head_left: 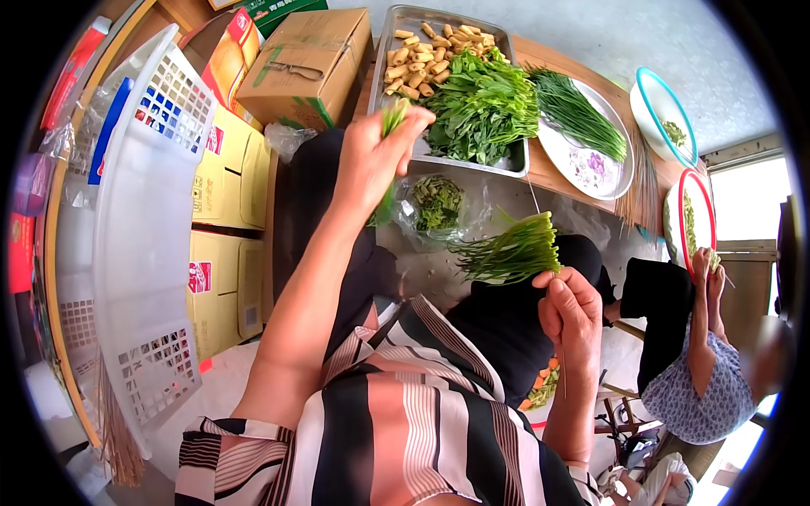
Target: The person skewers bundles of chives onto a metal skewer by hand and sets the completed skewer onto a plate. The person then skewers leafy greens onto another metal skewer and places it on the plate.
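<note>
My right hand [574,312] pinches a thin skewer near a row of green chives [510,249] threaded side by side on it. The skewer's tip points up toward the table, and the chive ends hang to the left. Raised over my left knee, my left hand [375,156] is closed around a small bunch of green stems, whose pale ends stick out above the fist and whose tips hang below. Close to that hand is a metal tray [521,160] with leafy greens [481,105] and tan rolled pieces [430,59]. An oval plate [586,173] holds more long chives [582,118].
A plastic bag of green scraps [437,202] lies below the table edge. Bare skewers [643,181] lie beside the plate. Blue-rimmed [641,93] and red-rimmed [672,223] basins stand right, near a seated co-worker [700,371]. Cardboard boxes [308,67] and a white plastic basket [143,253] stand left.
</note>
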Motion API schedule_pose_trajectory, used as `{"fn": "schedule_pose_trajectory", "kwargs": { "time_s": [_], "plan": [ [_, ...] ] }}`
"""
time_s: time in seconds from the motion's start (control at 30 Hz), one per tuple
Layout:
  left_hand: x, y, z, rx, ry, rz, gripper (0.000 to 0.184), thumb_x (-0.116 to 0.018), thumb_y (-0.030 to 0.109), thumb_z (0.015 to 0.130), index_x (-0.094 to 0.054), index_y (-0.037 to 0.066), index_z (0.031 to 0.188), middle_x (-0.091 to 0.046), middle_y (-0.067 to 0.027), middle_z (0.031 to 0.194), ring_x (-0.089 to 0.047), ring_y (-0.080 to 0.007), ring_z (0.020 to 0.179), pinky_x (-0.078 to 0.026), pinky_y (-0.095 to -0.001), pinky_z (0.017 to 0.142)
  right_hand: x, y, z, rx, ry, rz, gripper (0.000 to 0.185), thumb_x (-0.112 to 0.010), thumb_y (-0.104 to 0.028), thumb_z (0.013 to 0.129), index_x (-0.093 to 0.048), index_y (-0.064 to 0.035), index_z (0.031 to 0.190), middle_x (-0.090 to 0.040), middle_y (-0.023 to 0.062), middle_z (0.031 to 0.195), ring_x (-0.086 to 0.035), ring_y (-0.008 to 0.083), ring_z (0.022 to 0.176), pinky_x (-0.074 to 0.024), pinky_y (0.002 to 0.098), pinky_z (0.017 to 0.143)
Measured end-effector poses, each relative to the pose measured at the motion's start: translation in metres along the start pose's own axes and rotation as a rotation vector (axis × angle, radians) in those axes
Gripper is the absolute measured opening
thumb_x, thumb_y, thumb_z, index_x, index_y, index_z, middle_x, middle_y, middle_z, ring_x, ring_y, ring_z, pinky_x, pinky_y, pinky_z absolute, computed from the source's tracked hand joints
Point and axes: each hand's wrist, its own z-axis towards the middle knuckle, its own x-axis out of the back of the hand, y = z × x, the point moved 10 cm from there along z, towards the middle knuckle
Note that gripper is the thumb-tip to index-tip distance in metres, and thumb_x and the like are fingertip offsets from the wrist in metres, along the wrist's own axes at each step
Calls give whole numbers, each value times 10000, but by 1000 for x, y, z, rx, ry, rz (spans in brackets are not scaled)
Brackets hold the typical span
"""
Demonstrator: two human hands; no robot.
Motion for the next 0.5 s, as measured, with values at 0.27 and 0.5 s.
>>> {"fn": "schedule_pose_trajectory", "kwargs": {
  "time_s": [0.27, 0.5],
  "plan": [
    [-47, -92, 126, -93, 132, 384, 147, -710, 190, 735, -702, 78, 829, -679, -30, 731, -620, -128, 651, -478, -296, 621, 19, 6, -9, -19, 59, 60, 206, -476, -164, 977, -596, 3, 966, -359, -67, 486, -254, 7, 407, -174, 188, 397],
    [-78, -137, 162, -61, 137, 583, 169, -718, 247, 699, -707, 101, 783, -682, -90, 715, -662, -242, 680, -504, -361, 659, 40, 17, -5, -44, 107, 102, 206, -478, -159, 976, -600, 7, 964, -358, -69, 486, -255, 8, 408, -176, 190, 399]
  ]
}}
